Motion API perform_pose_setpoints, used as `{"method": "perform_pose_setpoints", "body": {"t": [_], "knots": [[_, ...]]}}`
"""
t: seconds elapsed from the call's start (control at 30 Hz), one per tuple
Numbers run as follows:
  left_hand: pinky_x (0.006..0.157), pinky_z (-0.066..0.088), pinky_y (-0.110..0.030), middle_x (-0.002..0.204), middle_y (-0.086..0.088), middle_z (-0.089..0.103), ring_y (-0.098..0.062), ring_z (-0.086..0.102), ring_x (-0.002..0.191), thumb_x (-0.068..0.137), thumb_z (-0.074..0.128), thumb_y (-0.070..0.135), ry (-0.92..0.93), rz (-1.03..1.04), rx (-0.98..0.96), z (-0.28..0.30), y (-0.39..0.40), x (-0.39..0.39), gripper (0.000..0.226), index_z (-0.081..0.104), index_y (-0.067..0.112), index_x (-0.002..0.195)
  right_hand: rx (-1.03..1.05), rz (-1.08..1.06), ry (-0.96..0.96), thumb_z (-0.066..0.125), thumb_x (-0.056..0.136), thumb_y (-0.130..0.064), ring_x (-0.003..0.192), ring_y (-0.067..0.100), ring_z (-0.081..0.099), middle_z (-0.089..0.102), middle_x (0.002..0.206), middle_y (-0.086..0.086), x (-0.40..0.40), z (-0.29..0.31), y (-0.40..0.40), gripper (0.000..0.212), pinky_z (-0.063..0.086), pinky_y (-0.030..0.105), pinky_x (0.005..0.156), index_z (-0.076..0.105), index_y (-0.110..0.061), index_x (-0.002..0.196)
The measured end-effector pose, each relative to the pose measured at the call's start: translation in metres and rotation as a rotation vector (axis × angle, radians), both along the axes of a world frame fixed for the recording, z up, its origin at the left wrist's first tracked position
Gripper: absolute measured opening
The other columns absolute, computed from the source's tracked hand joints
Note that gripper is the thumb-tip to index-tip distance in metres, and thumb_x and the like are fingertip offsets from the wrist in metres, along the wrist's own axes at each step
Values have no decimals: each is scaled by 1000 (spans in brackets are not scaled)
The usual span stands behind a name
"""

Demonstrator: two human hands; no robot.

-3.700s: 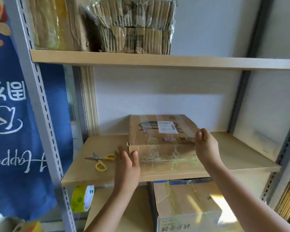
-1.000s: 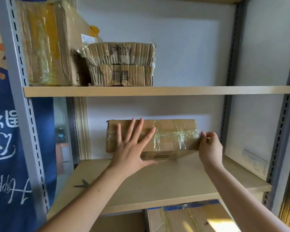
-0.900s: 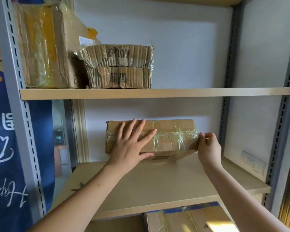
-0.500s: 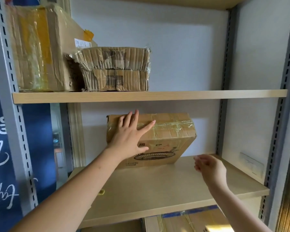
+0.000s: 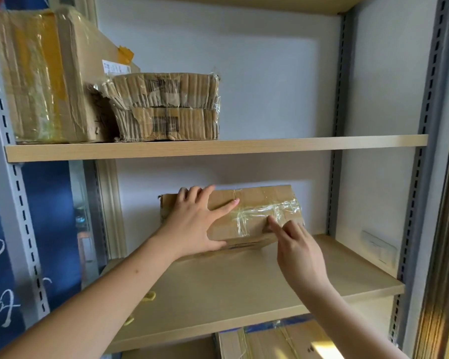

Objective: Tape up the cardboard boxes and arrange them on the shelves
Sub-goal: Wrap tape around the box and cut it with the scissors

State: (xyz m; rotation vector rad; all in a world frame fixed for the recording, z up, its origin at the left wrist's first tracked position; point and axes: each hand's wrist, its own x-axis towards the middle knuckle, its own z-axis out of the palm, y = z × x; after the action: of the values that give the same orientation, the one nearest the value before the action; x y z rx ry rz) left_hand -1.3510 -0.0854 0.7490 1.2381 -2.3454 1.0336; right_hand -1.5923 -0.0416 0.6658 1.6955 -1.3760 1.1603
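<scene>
Left hand [image 5: 192,226] lies flat, fingers spread, against the taped cardboard box [image 5: 254,216] at the back of the middle shelf [image 5: 244,288]. Right hand [image 5: 296,244], fingers extended, apparently touches the box's right front.

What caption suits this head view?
Both hands, left and right, press the taped box on the middle shelf.

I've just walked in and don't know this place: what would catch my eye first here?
Two bare hands on a taped cardboard box at the back of the middle shelf: the left hand spread flat on its front, the right hand touching its taped right end. On the shelf above, at the left, stand a large worn box and a wrapped bundle of cardboard.
</scene>
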Motion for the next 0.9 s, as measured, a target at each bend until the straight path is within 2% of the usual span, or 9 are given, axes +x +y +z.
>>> {"method": "perform_pose_setpoints", "body": {"t": [0.13, 0.2, 0.27, 0.33, 0.47, 0.53, 0.63, 0.77, 0.9], "knots": [[100, 30, -52, 144, -12, 36, -35, 37, 124, 68, 46, 82, 12, -30, -37, -20, 5, -2, 91, 16, 52, 149, 28, -6, -51, 70, 66, 15, 57, 24, 46, 48, 71, 3, 1, -27, 3, 64, 30, 26, 46, 66, -8, 125], [99, 32, -50, 142, -10, 38, -33, 38, 123, 70, 43, 85, 15, -49, -34, -29, 10, -2, 94, 12, 49, 151, 49, 37, -82, 65, 72, 14, 59, 24, 48, 50, 72, 1, 0, -33, 8, 52, 36, 27, 44, 70, -10, 118], [104, 33, -48, 145, -7, 37, -29, 38, 127, 72, 33, 91, 17, -29, 127, -43, 16, 0, 101, -7, 44, 152, 81, 86, -161, 60, 79, 12, 65, 25, 53, 54, 79, 1, -2, -36, 15, 35, 44, 31, 45, 69, -10, 106], [114, 29, -48, 154, -3, 34, -26, 37, 137, 72, 24, 90, 35, 38, 368, -63, 20, 3, 101, -20, 42, 150, 90, 137, -259, 54, 86, 9, 74, 26, 56, 57, 85, 3, -6, -40, 21, 28, 48, 35, 53, 64, -7, 106], [120, 16, -46, 162, 9, 15, -17, 17, 149, 83, 18, 83, 158, 100, 448, -102, 19, 13, 85, 1, 40, 154, 93, 186, -440, 50, 95, -1, 80, 20, 54, 57, 86, -3, -9, -53, 26, 21, 46, 32, 67, 62, -8, 111], [120, 17, -44, 162, 11, 13, -14, 14, 150, 86, 19, 80, 193, 90, 431, -107, 17, 15, 79, 8, 42, 154, 132, 181, -501, 56, 93, 0, 75, 17, 56, 58, 84, -6, -9, -58, 23, 19, 47, 28, 68, 65, -12, 106], [120, 18, -42, 161, 13, 16, -14, 17, 149, 87, 22, 77, 254, 80, 421, -109, 20, 10, 72, 19, 45, 152, 167, 226, -556, 64, 87, 4, 73, 10, 61, 61, 84, -8, -1, -60, 24, 21, 41, 5, 70, 68, -14, 96], [119, 21, -38, 159, 12, 25, -15, 24, 147, 90, 27, 71, 283, 99, 356, -113, 26, 5, 68, 28, 40, 150, 230, 346, -490, 67, 87, 1, 76, 1, 58, 60, 85, -13, 27, -61, 33, 16, 41, 4, 70, 69, -15, 89], [119, 22, -33, 155, 13, 34, -11, 31, 144, 97, 37, 57, 410, -37, 417, -111, 25, 19, 53, 38, 37, 147, 435, 508, -262, 63, 94, -11, 80, 2, 59, 59, 94, -15, 54, -89, 40, 9, 48, 15, 68, 67, -19, 97]]}}
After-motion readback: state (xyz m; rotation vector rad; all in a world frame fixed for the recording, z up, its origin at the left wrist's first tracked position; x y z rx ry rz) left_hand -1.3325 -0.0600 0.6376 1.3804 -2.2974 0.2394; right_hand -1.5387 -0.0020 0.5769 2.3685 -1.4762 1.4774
